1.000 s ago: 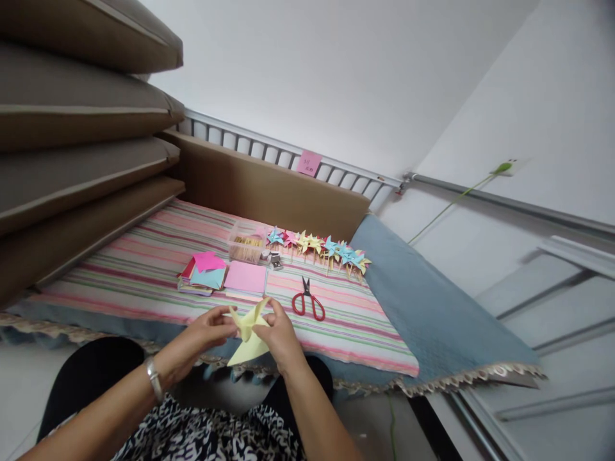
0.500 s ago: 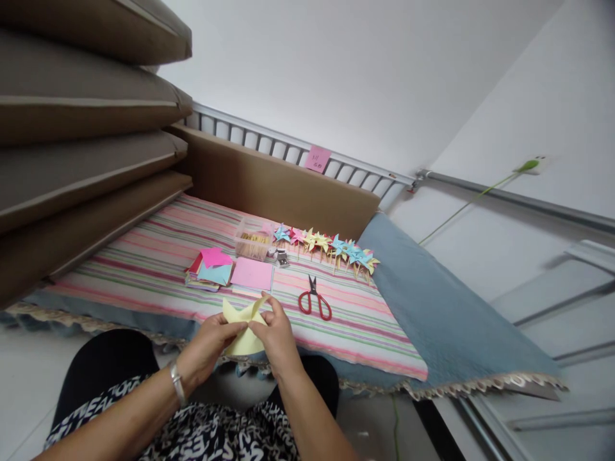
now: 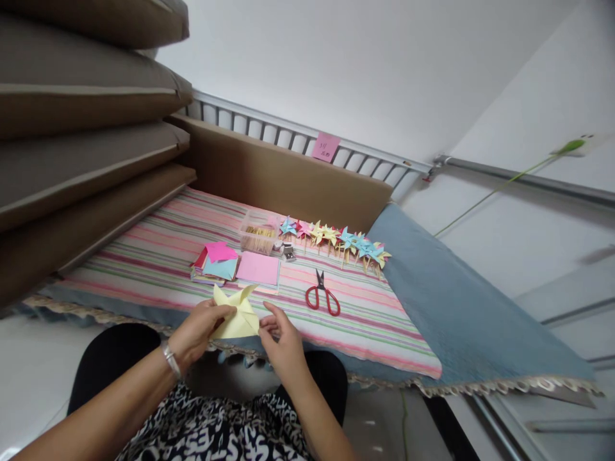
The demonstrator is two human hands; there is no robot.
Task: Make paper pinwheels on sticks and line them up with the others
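Note:
A piece of pale yellow paper (image 3: 243,323), with pointed flaps standing up at its top, is pinched in my left hand (image 3: 199,326), thumb lying on its face near the centre. My right hand (image 3: 283,342) is at the paper's right edge, fingers apart, index finger raised and thumb close to or touching the corner. Beyond the right hand, red-handled scissors (image 3: 322,299) lie with closed blades pointing away. A stack of square pink paper (image 3: 258,267) sits just past the yellow piece, beside a looser pile of coloured paper (image 3: 221,267).
A clear plastic box (image 3: 259,232) holds thin wooden sticks. Several finished paper pinwheels (image 3: 336,240) stretch in a row to its right. Small metallic items (image 3: 288,252) lie by the box. Stacked brown cushions (image 3: 96,147) rise at left; a brown board (image 3: 288,169) stands behind the striped cloth (image 3: 158,256).
My right hand has let go of the paper's middle and drawn back to its right edge. The left hand keeps its hold, and the view has shifted slightly.

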